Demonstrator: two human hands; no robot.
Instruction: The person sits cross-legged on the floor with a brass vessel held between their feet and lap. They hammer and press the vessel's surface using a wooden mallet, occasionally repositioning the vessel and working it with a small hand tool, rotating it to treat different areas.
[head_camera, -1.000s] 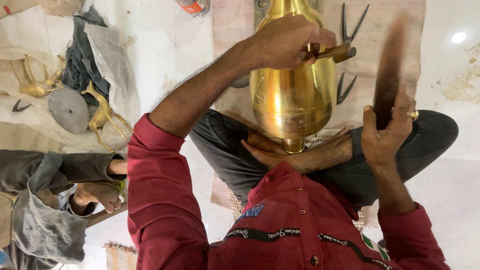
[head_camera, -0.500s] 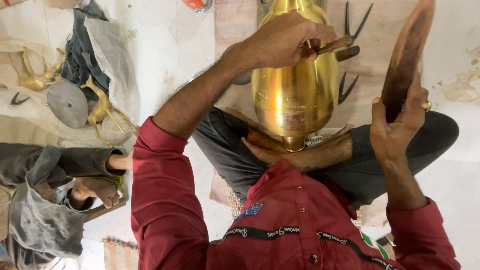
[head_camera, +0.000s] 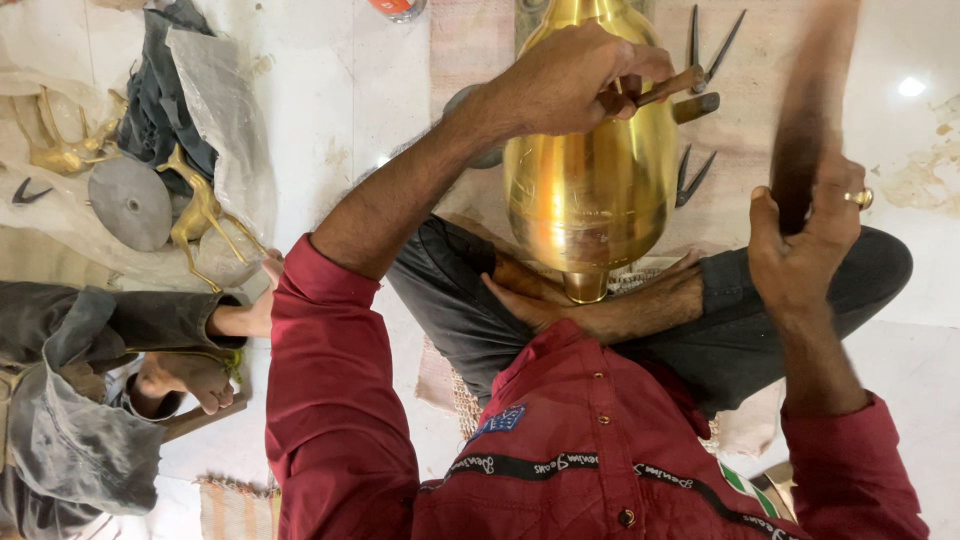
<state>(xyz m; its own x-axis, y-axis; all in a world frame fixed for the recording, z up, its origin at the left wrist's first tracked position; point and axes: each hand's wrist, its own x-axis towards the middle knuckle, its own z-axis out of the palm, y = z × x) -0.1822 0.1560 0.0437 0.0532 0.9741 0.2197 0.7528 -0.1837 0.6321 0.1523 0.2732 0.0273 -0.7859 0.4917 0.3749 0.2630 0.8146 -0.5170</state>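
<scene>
A large polished brass vase (head_camera: 590, 190) lies across my crossed legs, its narrow foot resting against my bare foot (head_camera: 600, 305). My left hand (head_camera: 565, 80) is on top of the vase and grips a small chisel-like tool (head_camera: 680, 88) with a wooden handle, held against the brass. My right hand (head_camera: 800, 240), with a ring on one finger, is closed around a dark wooden stick (head_camera: 810, 110) that points up and away and is blurred by motion. I wear a red shirt and dark trousers.
Metal dividers and pointed tools (head_camera: 705, 45) lie on the mat beside the vase. At the left are brass deer figures (head_camera: 200, 215), a grey disc (head_camera: 130, 200), a plastic sheet and dark cloth. Another person's bare feet (head_camera: 190, 375) and grey trousers are at the lower left.
My right hand has swung the dark stick: it went up and tilted right, and now stands more upright and blurred. My left hand and the vase have held still.
</scene>
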